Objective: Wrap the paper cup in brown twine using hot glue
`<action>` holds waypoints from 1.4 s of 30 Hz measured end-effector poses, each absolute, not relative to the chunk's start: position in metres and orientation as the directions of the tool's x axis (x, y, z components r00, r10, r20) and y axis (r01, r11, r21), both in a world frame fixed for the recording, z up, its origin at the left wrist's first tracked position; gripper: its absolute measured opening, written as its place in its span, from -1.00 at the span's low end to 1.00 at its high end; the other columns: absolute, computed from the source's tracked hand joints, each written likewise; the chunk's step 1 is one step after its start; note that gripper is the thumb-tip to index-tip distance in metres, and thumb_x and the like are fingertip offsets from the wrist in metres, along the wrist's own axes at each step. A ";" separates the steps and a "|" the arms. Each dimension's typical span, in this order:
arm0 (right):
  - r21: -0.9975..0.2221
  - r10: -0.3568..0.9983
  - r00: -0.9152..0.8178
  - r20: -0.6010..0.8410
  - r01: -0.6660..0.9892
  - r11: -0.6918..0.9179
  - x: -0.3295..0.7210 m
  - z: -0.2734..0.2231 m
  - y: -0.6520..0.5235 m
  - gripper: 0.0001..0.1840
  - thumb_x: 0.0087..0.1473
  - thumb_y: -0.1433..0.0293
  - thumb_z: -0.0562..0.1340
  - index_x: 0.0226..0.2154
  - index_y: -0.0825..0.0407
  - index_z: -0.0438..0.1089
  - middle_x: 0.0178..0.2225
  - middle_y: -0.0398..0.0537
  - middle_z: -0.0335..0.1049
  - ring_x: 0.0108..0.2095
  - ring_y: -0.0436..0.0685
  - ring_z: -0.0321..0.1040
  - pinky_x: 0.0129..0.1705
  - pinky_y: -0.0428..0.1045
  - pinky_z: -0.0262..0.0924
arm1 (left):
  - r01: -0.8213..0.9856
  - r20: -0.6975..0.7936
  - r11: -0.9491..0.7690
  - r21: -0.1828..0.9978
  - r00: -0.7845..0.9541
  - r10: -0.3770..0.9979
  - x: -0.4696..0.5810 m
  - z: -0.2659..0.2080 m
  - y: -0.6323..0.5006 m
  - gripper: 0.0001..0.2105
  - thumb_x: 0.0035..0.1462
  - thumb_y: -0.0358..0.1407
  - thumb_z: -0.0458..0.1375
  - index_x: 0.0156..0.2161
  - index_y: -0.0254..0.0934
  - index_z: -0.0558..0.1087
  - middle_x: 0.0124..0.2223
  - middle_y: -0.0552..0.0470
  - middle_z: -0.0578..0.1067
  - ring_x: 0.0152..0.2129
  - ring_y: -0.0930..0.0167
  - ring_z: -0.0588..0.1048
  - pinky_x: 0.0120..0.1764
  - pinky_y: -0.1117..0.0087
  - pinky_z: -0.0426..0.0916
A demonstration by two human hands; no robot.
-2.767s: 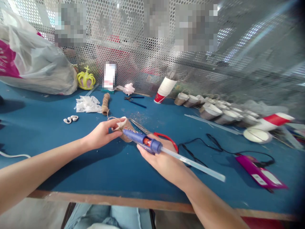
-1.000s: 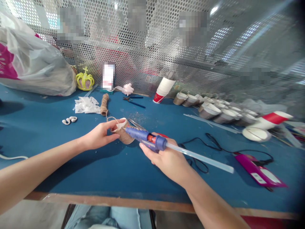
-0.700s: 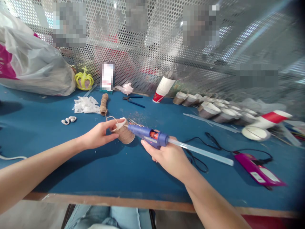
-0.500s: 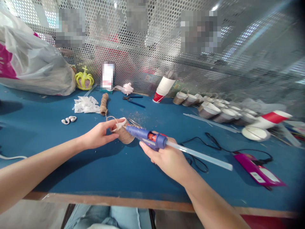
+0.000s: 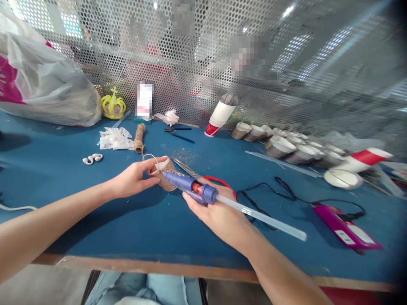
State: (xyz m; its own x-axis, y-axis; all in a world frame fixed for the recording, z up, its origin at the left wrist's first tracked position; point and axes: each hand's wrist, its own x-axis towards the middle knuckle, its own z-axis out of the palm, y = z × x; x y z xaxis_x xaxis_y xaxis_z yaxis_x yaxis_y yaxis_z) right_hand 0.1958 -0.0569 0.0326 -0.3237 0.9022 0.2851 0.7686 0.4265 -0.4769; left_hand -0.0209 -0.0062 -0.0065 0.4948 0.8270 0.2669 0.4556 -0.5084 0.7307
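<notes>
Twine-wrapped cup [image 5: 167, 182] leans before you over the blue table [image 5: 143, 233], its rim pinched in your left hand [image 5: 132, 181]; your right hand [image 5: 224, 214] is wrapped around the blue glue gun [image 5: 182, 181], its tip at the cup's rim, with red-handled scissors [image 5: 190, 170] just behind it and the twine spool [image 5: 139, 137] beyond your left hand

The glue gun [image 5: 182, 181] looks like smooth plastic, its glue stick [image 5: 263, 218] translucent and glossy. Coarse, fibrous twine covers the cup [image 5: 165, 184]; the string roll [image 5: 139, 139] looks equally rough. The scissors [image 5: 185, 167] have shiny metal blades. The tabletop [image 5: 133, 233] is smooth, its near edge worn wood. At far left, the bag [image 5: 54, 80] is crinkled, glossy plastic.
</notes>
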 end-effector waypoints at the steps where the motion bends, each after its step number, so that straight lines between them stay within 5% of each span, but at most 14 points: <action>1: -0.482 0.899 -0.333 0.286 0.761 0.435 0.195 0.032 -0.057 -0.89 0.00 0.34 0.14 -0.49 0.01 0.30 -0.54 -0.10 0.41 -0.52 0.06 0.38 -0.46 -0.08 0.22 | 0.456 0.272 -0.514 0.727 0.496 0.825 -0.021 -0.007 -0.006 -0.53 0.10 -0.30 0.04 0.14 -0.31 0.18 -0.19 -0.04 0.44 -0.37 0.43 0.39 -0.27 0.41 0.33; 17: -0.452 0.922 -0.285 0.264 0.808 0.379 0.208 0.041 -0.048 -0.59 0.03 0.28 0.11 -0.76 -0.01 0.09 -0.85 -0.24 0.16 -0.75 -0.03 0.18 -0.59 -0.11 0.10 | 0.424 0.266 -0.515 0.745 0.519 0.812 -0.022 -0.004 -0.006 -0.49 0.09 -0.31 0.05 0.17 -0.33 0.14 -0.36 0.07 0.32 -0.44 0.49 0.30 -0.34 0.48 0.27; 34: -0.625 0.987 -0.159 0.022 0.768 0.138 0.210 0.045 -0.046 -0.65 -0.02 0.20 0.11 -0.70 0.01 0.16 -0.82 -0.21 0.18 -0.75 -0.02 0.19 -0.60 -0.10 0.13 | 0.415 0.256 -0.523 0.744 0.547 0.797 -0.023 -0.005 -0.005 -0.47 0.08 -0.34 0.06 0.18 -0.30 0.11 -0.33 0.05 0.37 -0.41 0.47 0.32 -0.28 0.45 0.30; 42: -0.697 0.977 -0.212 -0.008 0.702 0.146 0.212 0.048 -0.047 -0.71 -0.01 0.23 0.13 -0.62 0.04 0.25 -0.82 -0.24 0.16 -0.76 -0.04 0.15 -0.61 -0.10 0.12 | 0.423 0.254 -0.543 0.726 0.569 0.782 -0.026 -0.005 -0.004 -0.49 0.09 -0.33 0.06 0.17 -0.30 0.13 -0.17 -0.05 0.40 -0.28 0.40 0.37 -0.15 0.34 0.29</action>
